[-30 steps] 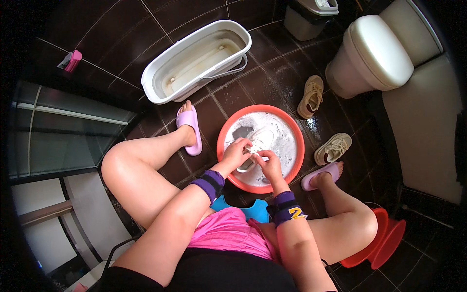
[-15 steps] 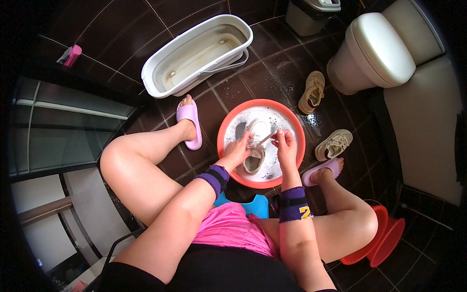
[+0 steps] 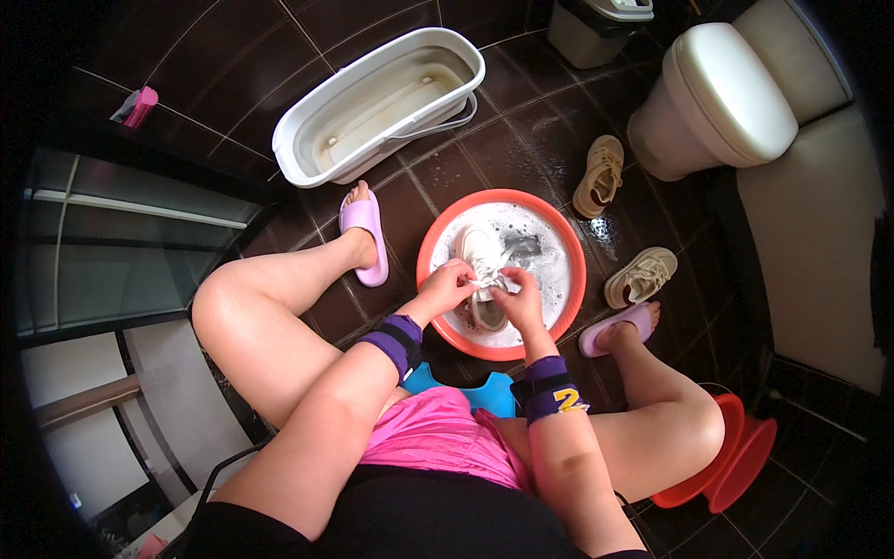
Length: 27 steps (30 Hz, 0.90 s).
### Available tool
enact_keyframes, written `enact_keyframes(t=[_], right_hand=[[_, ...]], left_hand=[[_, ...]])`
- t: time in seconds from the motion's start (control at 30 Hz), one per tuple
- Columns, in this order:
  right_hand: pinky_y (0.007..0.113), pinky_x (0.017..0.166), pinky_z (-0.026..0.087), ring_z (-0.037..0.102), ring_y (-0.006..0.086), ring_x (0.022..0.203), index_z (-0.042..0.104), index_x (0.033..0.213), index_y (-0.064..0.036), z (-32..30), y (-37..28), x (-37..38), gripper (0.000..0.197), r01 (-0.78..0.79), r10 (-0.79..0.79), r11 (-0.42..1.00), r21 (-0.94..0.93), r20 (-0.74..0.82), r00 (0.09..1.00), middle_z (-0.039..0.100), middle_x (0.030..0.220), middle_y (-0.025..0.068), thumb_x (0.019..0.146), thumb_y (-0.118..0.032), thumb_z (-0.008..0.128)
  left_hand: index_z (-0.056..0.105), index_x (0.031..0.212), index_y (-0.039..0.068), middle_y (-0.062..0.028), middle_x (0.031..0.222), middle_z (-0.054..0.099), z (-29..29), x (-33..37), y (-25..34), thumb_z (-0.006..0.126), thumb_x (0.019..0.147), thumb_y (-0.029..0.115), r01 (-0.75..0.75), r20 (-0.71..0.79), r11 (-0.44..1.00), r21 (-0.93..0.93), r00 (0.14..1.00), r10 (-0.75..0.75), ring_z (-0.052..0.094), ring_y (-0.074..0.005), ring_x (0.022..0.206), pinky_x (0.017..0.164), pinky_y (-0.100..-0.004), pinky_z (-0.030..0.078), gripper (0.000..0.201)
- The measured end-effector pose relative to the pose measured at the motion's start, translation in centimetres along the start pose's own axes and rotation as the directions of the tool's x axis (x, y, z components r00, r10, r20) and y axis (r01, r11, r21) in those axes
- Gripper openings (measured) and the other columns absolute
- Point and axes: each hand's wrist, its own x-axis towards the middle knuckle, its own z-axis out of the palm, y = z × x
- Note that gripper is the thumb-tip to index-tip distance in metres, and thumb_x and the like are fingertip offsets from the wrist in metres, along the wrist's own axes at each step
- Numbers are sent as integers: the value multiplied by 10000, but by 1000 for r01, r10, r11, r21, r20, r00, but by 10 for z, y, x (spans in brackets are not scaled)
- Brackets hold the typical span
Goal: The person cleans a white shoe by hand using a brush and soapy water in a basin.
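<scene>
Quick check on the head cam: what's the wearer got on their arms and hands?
Both hands, left hand and right hand, are bare: no gloves, and no rings that I can make out. Forearms are bare too, no sleeves. Each wrist carries a wide dark purple band; the right band has a yellow marking.

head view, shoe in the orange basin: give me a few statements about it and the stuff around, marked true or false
1. Both hands, the left hand and the right hand, are on the white shoe in the orange basin. True.
2. The basin is dry. False: it holds soapy water.
3. Two beige shoes lie on the dark floor tiles to the basin's right. True.
4. The white tub is stacked inside the basin. False: it stands apart on the floor beyond it.
5. The person is barefoot. False: they wear lilac slippers.
</scene>
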Motion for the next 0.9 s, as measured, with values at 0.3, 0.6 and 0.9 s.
enact_keyframes(t=[0.3, 0.6, 0.9], right_hand=[[364, 716, 501, 602, 278, 790, 628, 892, -59, 13, -8, -7, 201, 85, -86, 982, -166, -1, 996, 576, 840, 119, 705, 6, 656], [398, 758, 496, 600, 331, 845, 678, 976, -131, 14, -9, -10, 262, 38, -35, 998, -54, 51, 998, 569, 914, 137, 727, -48, 695], [340, 673, 500, 610, 219, 754, 650, 898, -59, 13, 7, -11, 141, 40, -38, 989, -144, 16, 999, 563, 889, 104, 778, -99, 711]], left_hand=[[582, 912, 30, -50, 918, 546, 4, 7, 7, 664, 797, 79, -22, -474, 997, -79, 880, -18, 560, -155, 755, 694, -300, 482, 150], [624, 881, 32, -86, 917, 528, 26, -11, 8, 717, 784, 140, 55, -225, 970, 236, 974, 0, 580, -187, 744, 680, -316, 487, 173], [528, 879, 14, -54, 832, 592, 28, -8, -22, 606, 877, 73, 215, -52, 939, -270, 970, -237, 589, -131, 759, 673, -289, 498, 99]])
